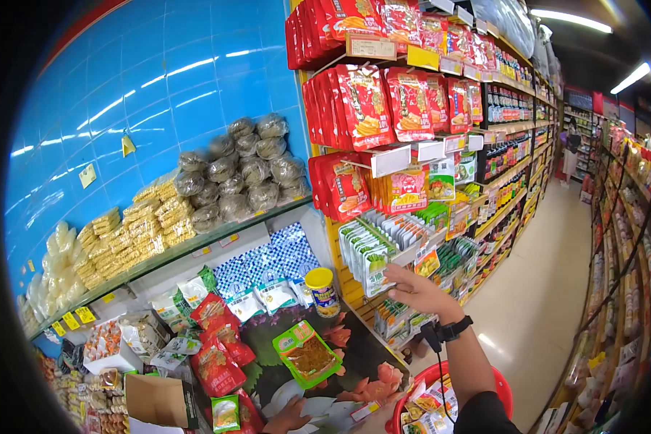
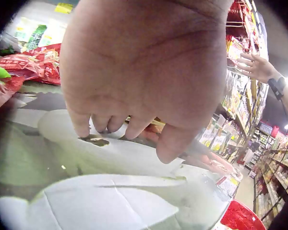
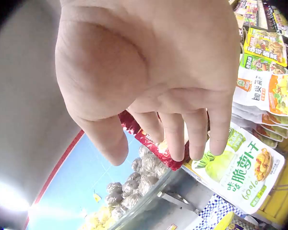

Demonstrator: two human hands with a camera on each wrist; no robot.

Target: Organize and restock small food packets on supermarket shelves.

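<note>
My right hand (image 1: 417, 292) reaches out to a row of white packets (image 1: 376, 269) with green vegetable pictures, hanging on the shelf rack. In the right wrist view its fingers are extended and spread, nothing in the palm, and the fingertips overlap the edge of a white dried-radish packet (image 3: 245, 170). Low in the head view, my left hand (image 1: 288, 416) is over the floral-patterned table cover (image 1: 267, 362). The left wrist view has that palm (image 2: 144, 67) empty, its fingers pointing down close over the cover. A green-rimmed tray of brown food (image 1: 307, 354) lies ahead of it.
Red packets (image 1: 360, 105) hang above the white ones. A red basket (image 1: 503, 394) holding packets stands below my right arm. Dark wrapped bundles (image 1: 260, 170) and noodle blocks (image 1: 141, 224) fill a glass shelf. A yellow-lidded can (image 1: 322, 291) stands at the table's back. An aisle (image 1: 535, 267) runs off right.
</note>
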